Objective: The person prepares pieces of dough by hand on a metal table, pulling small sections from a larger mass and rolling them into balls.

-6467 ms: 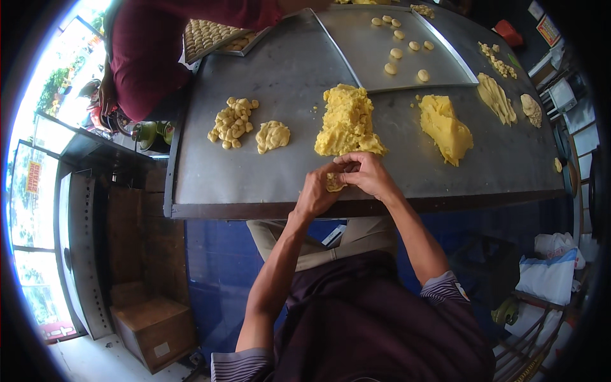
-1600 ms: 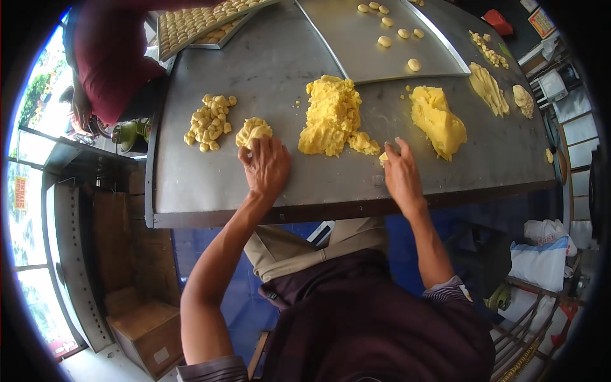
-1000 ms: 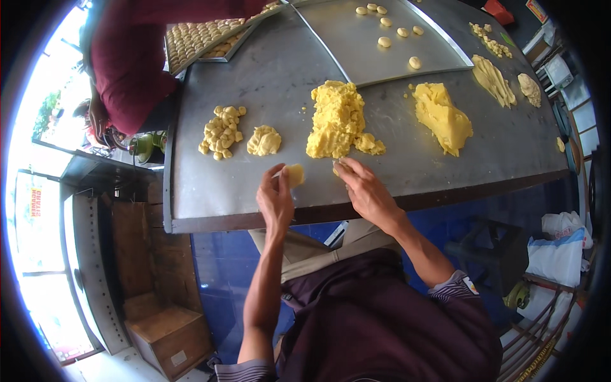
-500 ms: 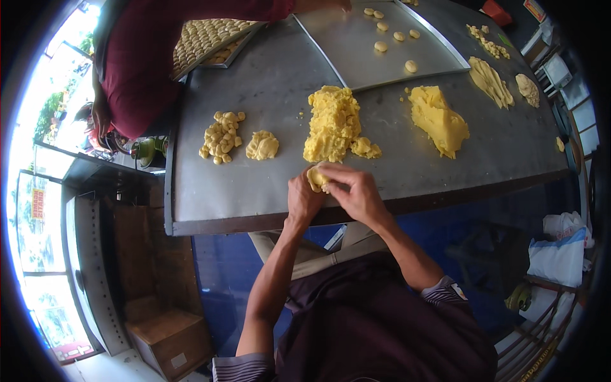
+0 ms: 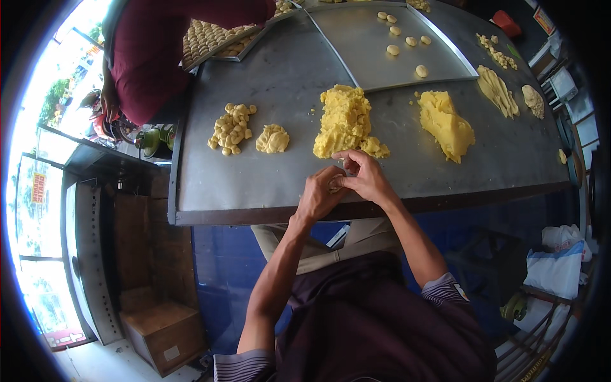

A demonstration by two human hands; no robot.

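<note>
Near the table's front edge my left hand (image 5: 320, 193) is curled around a small piece of dough (image 5: 335, 183), most of it hidden by the fingers. My right hand (image 5: 367, 178) pinches at the same piece, its thumb on it and its fingers bent above. Just beyond them lies a tall crumbly yellow mound of filling (image 5: 345, 120), with a smaller lump at its right foot. To the left sit a pale dough lump (image 5: 273, 139) and a heap of small dough pieces (image 5: 231, 130). A smoother yellow block (image 5: 447, 126) lies to the right.
A metal tray (image 5: 417, 79) with several round dough balls rests at the back of the metal table (image 5: 267, 191). Flattened dough (image 5: 498, 92) and a beige lump (image 5: 533, 102) lie far right. At the back left a person in maroon (image 5: 149, 63) stands beside filled trays (image 5: 213, 39).
My fingers have closed further over the dough, which shows less now. The right hand has turned over it. The other person's hand has drawn back left from the empty-sided tray.
</note>
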